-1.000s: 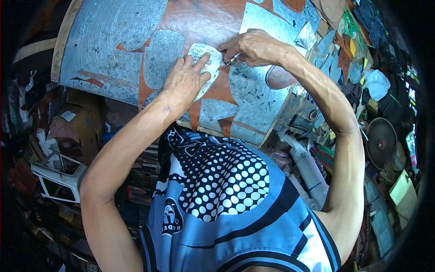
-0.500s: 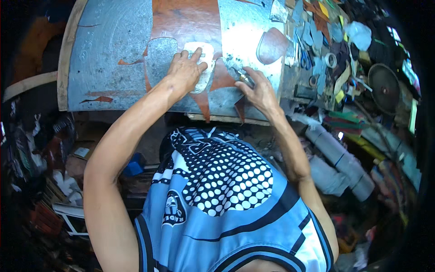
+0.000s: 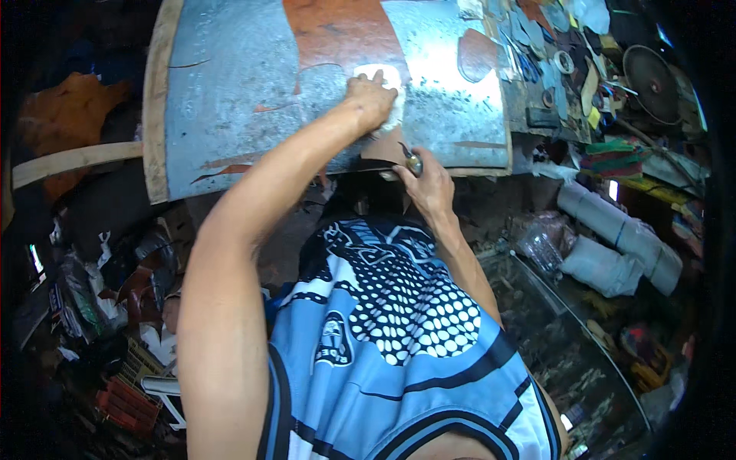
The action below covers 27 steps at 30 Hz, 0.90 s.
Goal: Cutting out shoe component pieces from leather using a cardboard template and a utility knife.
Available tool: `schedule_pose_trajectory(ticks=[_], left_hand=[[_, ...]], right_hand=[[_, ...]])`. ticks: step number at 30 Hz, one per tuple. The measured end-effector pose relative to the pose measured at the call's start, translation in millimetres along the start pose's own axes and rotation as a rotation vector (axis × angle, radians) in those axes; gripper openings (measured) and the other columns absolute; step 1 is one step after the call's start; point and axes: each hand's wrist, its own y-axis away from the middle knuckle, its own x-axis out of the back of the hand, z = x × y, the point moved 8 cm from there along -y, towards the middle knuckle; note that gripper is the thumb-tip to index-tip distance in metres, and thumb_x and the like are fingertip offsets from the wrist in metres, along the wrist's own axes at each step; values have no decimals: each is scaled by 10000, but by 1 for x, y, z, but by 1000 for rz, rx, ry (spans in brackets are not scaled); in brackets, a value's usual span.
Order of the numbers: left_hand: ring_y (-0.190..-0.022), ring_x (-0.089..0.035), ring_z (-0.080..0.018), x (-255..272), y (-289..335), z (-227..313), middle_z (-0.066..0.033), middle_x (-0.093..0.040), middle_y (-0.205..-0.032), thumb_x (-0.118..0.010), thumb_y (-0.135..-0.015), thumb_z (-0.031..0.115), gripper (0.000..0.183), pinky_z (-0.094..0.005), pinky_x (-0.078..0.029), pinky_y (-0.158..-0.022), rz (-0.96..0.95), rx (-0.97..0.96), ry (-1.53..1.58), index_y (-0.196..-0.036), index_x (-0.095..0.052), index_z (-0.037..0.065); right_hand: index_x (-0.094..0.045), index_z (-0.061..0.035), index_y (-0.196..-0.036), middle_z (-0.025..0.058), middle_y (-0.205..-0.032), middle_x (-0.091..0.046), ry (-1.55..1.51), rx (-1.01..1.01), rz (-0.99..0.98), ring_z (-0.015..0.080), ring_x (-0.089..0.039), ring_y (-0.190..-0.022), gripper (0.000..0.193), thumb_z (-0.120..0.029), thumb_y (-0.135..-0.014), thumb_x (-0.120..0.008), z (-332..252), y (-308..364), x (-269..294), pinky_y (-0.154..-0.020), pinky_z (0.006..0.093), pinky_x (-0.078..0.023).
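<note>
the left hand (image 3: pixel 373 102), fingers spread, presses the template (image 3: pixel 395 77), likely to stop it slipping over the leather (image 3: pixel 345 34), while the right hand (image 3: pixel 426 178) grips a tool (image 3: pixel 414 162).

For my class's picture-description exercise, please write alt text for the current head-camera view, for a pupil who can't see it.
A person's left hand rests on a pale flat template atop a grey work board, while the right hand holds a small curved-tip tool near the board's front edge. A brown leather-like sheet extends beyond the template.
</note>
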Motion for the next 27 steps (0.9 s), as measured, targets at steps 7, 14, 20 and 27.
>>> schedule_pose_trajectory(ticks=[7,14,20,27], left_hand=[[-1124,-585,-377,-7,-17,4,-176,-501,-1330,-508,-922,190,365,-438,-516,-892,-85,123,-41,-1262,-641,195],[-1147,-575,-368,-9,-26,6,-172,-484,-1357,-500,-937,174,384,-443,-507,-910,-153,169,-45,-1299,-626,208],[-1145,-579,-389,-7,-19,8,-187,-498,-1348,-534,-913,136,377,-423,-527,-906,-107,163,-38,-1274,-636,170],[-1063,-598,-364,-7,27,24,-195,-580,-1164,-620,-829,109,259,-404,-530,-825,169,186,-116,-1078,-678,70]], right_hand=[[-628,-40,-992,226,-869,-688,70,-26,-142,428,-669,-815,263,-232,-821,-686,12,-14,-30,-695,499,-518],[-666,-85,-1070,226,-980,-684,-165,373,-704,408,-657,-917,294,-192,-798,-697,-90,53,-96,-791,479,-531],[-513,-93,-1339,242,-1186,-628,-254,866,-881,411,-620,-1079,500,-241,-885,-661,-150,83,-105,-902,479,-521],[-472,26,-1337,274,-1136,-633,23,-51,-704,381,-642,-1051,465,-163,-929,-592,23,32,7,-890,432,-516]])
